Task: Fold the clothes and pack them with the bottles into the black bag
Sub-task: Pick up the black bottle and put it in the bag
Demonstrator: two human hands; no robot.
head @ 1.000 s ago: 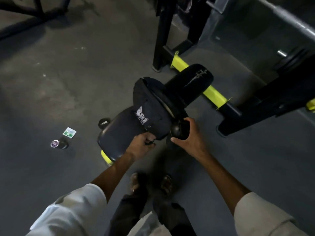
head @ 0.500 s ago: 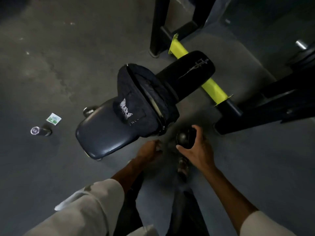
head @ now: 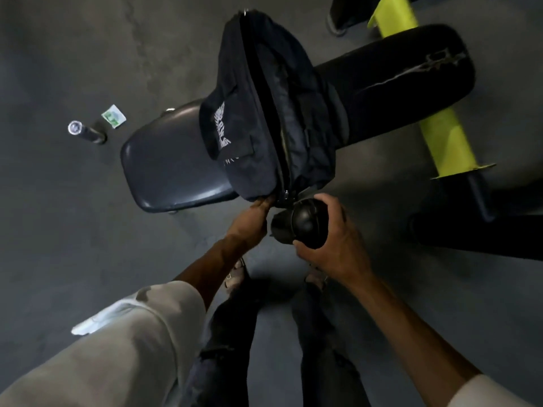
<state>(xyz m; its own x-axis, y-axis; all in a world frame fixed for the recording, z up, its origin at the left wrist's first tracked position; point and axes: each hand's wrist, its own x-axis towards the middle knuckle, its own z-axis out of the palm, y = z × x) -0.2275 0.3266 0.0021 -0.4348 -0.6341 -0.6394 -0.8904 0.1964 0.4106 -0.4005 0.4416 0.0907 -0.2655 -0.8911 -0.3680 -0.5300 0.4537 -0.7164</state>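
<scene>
The bottle (head: 305, 227) is gripped by the right hand (head: 338, 251); the bag (head: 249, 127) is pinched by the left hand (head: 249, 224); pushing-in is next.

Left hand (head: 249, 224) came back up, so its fingertips are at the bag's (head: 252, 136) near corner again. Right hand (head: 338, 251) lifted the bottle (head: 302, 227) back up beside the zipper end.

Bag (head: 258, 121) mouth narrow, backrest (head: 411, 83) alongside
</scene>
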